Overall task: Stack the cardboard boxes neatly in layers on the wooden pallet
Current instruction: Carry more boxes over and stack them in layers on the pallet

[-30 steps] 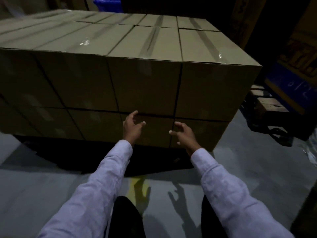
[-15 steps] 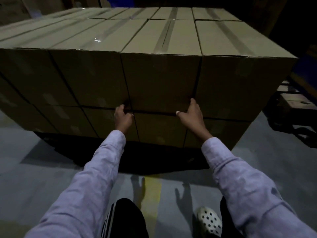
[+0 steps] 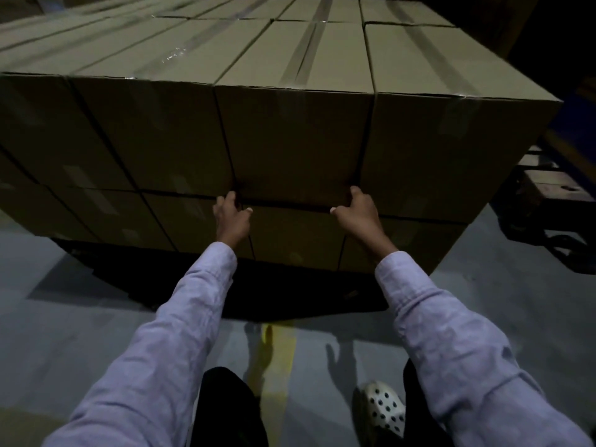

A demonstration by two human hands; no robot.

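Gripping cardboard box: left hand, right hand

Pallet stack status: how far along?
Done: two layers of boxes stand flush. In hand: the left hand and right hand grip the lower corners of one front top-layer box. Left: settling that box; whether more layers follow can't be told.

one wide-angle camera sits on the person's head, facing forward and tilted down; it is close to the two-layer stack of brown taped cardboard boxes, which fills the upper half; the left hand and right hand meet mid-frame, gripping a brown cardboard box in the upper layer; the grey concrete floor lies lowest
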